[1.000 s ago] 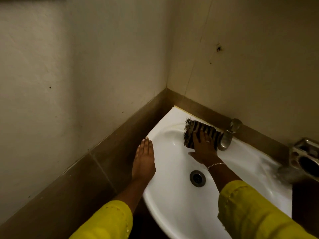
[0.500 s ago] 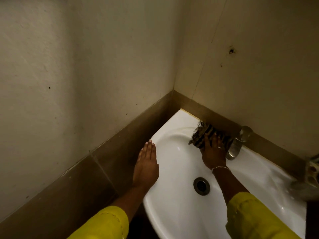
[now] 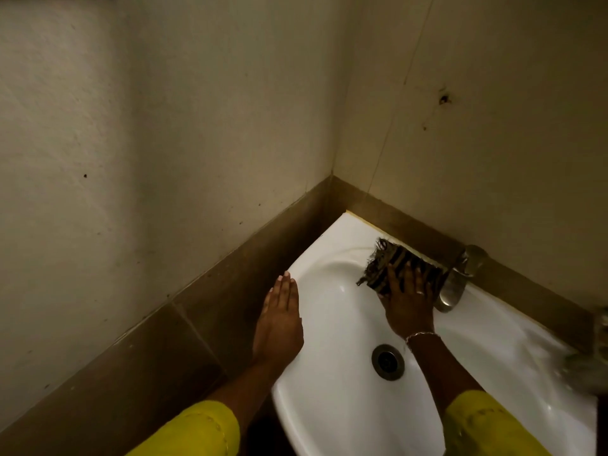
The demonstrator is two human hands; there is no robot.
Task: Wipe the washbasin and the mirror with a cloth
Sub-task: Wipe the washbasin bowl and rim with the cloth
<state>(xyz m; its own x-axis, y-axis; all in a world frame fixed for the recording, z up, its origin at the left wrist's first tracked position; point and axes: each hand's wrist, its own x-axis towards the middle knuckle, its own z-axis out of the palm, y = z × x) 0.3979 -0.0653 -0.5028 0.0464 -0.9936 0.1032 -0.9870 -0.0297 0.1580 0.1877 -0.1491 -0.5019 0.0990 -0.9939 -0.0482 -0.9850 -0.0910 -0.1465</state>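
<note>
A white washbasin point(image 3: 332, 403) sits in the corner of two walls. My right hand point(image 3: 406, 304) lies flat on a dark striped, frayed cloth point(image 3: 388, 261) and presses it against the basin's back slope, just left of the metal tap point(image 3: 455, 281). My left hand point(image 3: 279, 320) rests flat on the basin's left rim, fingers together, holding nothing. The round metal drain point(image 3: 388, 361) lies below my right wrist. No mirror is in view.
Cream walls meet in a corner above a brown tile band point(image 3: 184, 327) that runs behind and beside the basin. A blurred metal fixture point(image 3: 592, 363) shows at the right edge. Both arms wear yellow sleeves.
The view has shifted, so the basin sits further right and lower in frame. My right hand has kept the cloth pressed beside the tap; the left hand has stayed on the rim.
</note>
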